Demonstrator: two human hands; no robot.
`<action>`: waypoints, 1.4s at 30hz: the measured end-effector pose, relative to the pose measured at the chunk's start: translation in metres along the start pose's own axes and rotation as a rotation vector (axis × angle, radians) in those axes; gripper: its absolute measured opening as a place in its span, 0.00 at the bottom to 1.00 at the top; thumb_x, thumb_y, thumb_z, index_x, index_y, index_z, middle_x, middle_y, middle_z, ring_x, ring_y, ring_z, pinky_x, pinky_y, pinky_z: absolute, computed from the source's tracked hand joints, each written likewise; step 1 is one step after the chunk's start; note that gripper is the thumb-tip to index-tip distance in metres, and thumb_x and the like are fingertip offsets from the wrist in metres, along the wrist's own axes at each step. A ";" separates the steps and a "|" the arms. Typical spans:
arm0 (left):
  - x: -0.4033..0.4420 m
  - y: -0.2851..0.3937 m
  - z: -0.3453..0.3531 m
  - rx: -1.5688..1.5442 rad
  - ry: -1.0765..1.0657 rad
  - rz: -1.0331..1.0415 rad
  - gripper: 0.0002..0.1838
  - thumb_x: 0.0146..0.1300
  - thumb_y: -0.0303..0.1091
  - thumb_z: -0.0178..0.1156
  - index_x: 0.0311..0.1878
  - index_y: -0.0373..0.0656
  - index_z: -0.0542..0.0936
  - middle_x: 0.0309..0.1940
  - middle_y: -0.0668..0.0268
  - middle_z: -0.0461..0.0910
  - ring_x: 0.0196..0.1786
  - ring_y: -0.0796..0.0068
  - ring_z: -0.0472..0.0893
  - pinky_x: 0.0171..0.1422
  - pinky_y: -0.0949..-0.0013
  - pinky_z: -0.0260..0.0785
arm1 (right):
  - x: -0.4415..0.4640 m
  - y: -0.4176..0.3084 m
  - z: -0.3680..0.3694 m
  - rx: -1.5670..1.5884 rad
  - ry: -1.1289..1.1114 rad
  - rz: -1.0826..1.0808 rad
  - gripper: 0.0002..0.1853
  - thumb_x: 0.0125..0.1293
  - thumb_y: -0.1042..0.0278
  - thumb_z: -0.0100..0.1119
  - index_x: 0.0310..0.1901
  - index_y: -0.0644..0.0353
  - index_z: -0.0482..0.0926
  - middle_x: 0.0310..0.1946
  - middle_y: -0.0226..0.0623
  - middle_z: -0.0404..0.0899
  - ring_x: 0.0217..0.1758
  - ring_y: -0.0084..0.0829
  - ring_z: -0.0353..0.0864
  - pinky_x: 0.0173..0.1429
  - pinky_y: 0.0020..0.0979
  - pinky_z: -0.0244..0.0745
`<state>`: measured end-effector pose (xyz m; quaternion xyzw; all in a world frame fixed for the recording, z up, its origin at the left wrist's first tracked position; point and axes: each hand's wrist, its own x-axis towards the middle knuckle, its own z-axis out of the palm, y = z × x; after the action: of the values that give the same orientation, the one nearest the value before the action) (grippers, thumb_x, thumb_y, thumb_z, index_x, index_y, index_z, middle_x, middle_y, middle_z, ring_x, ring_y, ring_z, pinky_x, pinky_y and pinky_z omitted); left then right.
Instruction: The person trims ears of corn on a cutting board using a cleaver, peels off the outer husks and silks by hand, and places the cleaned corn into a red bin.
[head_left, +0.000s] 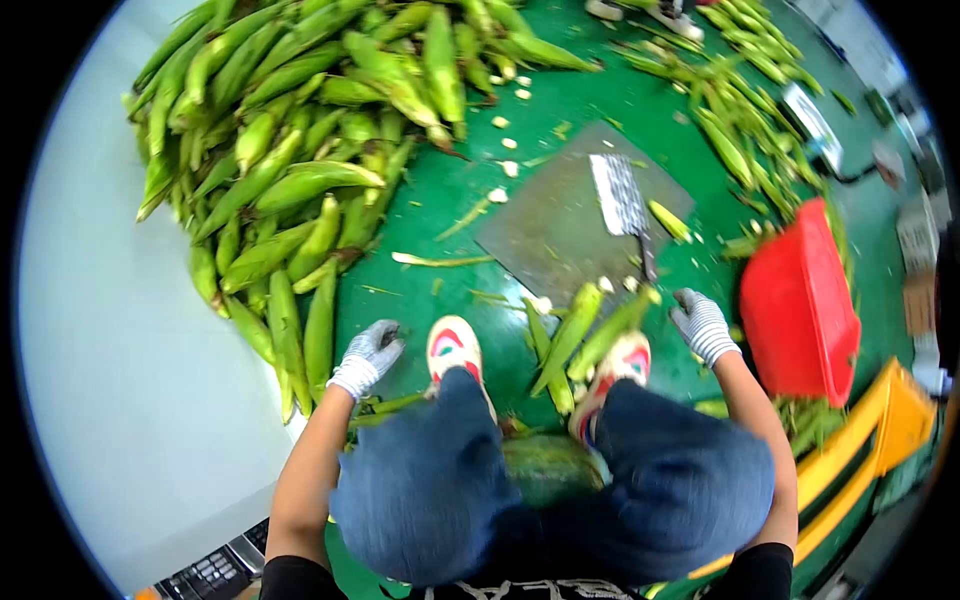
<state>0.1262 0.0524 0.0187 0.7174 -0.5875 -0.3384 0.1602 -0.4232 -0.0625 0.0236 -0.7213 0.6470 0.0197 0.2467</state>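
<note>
Our knees: in blue jeans point(430, 500), bent and spread below us, a forearm reaching forward outside each.
Our left hand: in a striped glove point(368, 358) at ten o'clock, fingers loosely curled with a gap to the thumb, so the grip is slack; we have it between the nearest corn and our left shoe point(455, 345).
Our right hand: also gloved point(704, 326), at two o'clock, fingers pointing forward and inward, parted and unclenched; it hovers near the cleaver's handle, clear of it.
Ears at our feet: a few green ears point(570, 340) at twelve, beside our right shoe point(627, 360).
Red bin: tilted plastic point(795, 310) at two o'clock, beyond our right hand.
Yellow frame: at three o'clock point(905, 420).
Mat: a grey sheet point(540, 220) toward twelve, set askew on the green floor point(440, 210).
Cleaver: flat on the mat point(618, 195), toward one o'clock, handle toward us.
Corn heap: unshucked ears point(310, 190) piled high from ten to eleven, against a pale surface point(130, 350).
Far floor: more green stalks and ears point(725, 145) at one o'clock; another person's shoe point(675, 20) beyond.
</note>
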 end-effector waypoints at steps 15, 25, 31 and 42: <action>0.247 -0.049 -0.202 0.810 0.227 -0.244 0.47 0.38 0.21 0.70 0.67 0.47 0.62 0.64 0.55 0.66 0.66 0.54 0.66 0.69 0.61 0.60 | 0.169 -0.057 0.067 0.390 0.111 0.308 0.19 0.47 0.68 0.64 0.38 0.64 0.67 0.24 0.44 0.76 0.29 0.40 0.78 0.38 0.38 0.75; 0.231 0.033 -0.146 0.757 0.125 0.128 0.41 0.41 0.26 0.66 0.64 0.44 0.65 0.58 0.50 0.68 0.59 0.49 0.70 0.66 0.59 0.64 | 0.048 -0.079 0.094 0.865 -0.428 0.283 0.19 0.53 0.73 0.63 0.46 0.60 0.69 0.23 0.37 0.75 0.28 0.29 0.79 0.34 0.30 0.76; 0.202 0.131 -0.051 -0.013 -0.123 0.067 0.32 0.45 0.27 0.63 0.58 0.39 0.66 0.44 0.59 0.76 0.44 0.70 0.77 0.50 0.70 0.72 | 0.056 -0.065 0.053 0.566 -0.216 0.227 0.15 0.56 0.69 0.63 0.43 0.64 0.71 0.23 0.34 0.72 0.26 0.28 0.77 0.32 0.31 0.75; 0.243 0.157 0.117 0.231 -0.433 0.139 0.36 0.47 0.52 0.69 0.55 0.38 0.72 0.51 0.49 0.73 0.55 0.54 0.73 0.60 0.61 0.65 | 0.104 -0.017 0.011 0.373 0.483 0.343 0.11 0.58 0.69 0.60 0.41 0.64 0.74 0.20 0.38 0.72 0.20 0.27 0.70 0.31 0.30 0.71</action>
<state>-0.0481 -0.1995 -0.0396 0.5994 -0.6909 -0.4031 -0.0295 -0.3871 -0.1538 -0.0166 -0.5287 0.7908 -0.2288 0.2070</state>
